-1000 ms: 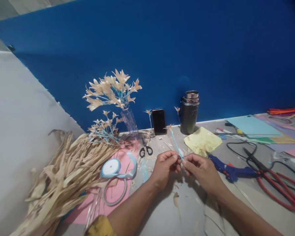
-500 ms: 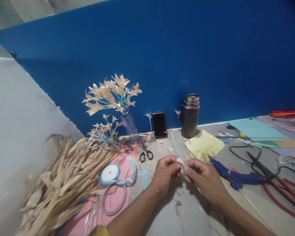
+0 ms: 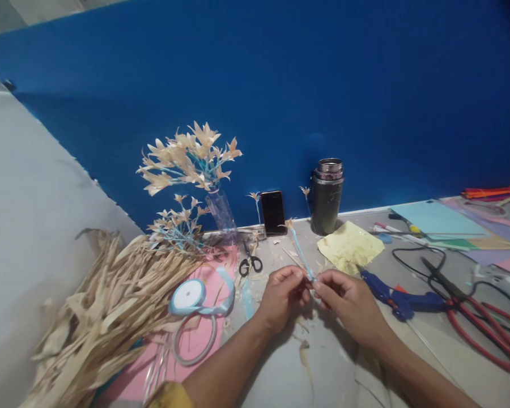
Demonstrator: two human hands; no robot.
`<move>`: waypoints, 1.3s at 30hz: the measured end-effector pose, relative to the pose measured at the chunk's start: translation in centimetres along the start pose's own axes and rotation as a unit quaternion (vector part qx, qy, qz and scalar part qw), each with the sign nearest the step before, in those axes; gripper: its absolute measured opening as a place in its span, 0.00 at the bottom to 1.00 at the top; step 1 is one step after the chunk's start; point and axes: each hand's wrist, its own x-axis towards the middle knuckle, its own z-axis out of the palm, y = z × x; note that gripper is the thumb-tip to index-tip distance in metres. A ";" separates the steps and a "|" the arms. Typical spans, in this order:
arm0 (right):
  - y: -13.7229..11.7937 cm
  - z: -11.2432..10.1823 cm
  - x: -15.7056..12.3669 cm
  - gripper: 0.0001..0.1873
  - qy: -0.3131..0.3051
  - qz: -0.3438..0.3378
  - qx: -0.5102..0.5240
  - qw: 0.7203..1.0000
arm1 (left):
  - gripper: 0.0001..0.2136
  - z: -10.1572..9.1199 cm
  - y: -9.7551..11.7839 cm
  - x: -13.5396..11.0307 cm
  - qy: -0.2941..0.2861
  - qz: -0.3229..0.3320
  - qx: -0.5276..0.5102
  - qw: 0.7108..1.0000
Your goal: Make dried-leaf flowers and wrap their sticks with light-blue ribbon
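Observation:
My left hand [image 3: 283, 297] and my right hand [image 3: 351, 303] meet over the table, both with fingertips pinched at the lower end of a small artificial flower [image 3: 298, 249]. It has a pale dried-husk bloom and a stem wrapped in light blue, tilted up and away from me. Whether a loose end of ribbon lies between the fingers is too small to tell. Left of my hands, a strip of light blue ribbon [image 3: 247, 300] lies near black-handled scissors [image 3: 250, 265]. A spool of blue ribbon [image 3: 187, 296] rests on pink paper [image 3: 215, 283].
Dried husks [image 3: 106, 306] pile at left, below husk flowers in a clear bottle [image 3: 221, 212]. A phone [image 3: 272, 212] and a dark flask [image 3: 327, 195] stand by the blue panel. Rightward lie yellow paper [image 3: 351, 246], a blue glue gun [image 3: 402, 300] and red-handled shears [image 3: 484, 328].
The pale strip that stood out between my fingertips no longer shows; the blue stem's lower end is visible there. The whole view has shifted slightly, and my hands stay together.

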 end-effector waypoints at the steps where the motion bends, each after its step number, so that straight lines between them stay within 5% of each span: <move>1: 0.0 0.0 0.0 0.16 -0.003 0.001 0.001 1.000 | 0.15 0.0 0.0 0.0 0.002 -0.003 -0.004 1.000; 12: -0.1 -0.1 0.0 0.15 -0.023 0.017 0.014 0.999 | 0.17 0.3 -0.3 0.1 0.032 -0.058 -0.043 0.997; 30: -0.3 0.1 0.3 0.14 -0.063 0.033 -0.018 0.997 | 0.13 1.2 -0.4 -0.7 0.079 0.018 0.048 0.996; 39: 0.1 0.4 0.3 0.12 -0.050 0.110 0.065 0.990 | 0.14 1.2 -0.3 -0.6 0.074 -0.009 0.055 0.996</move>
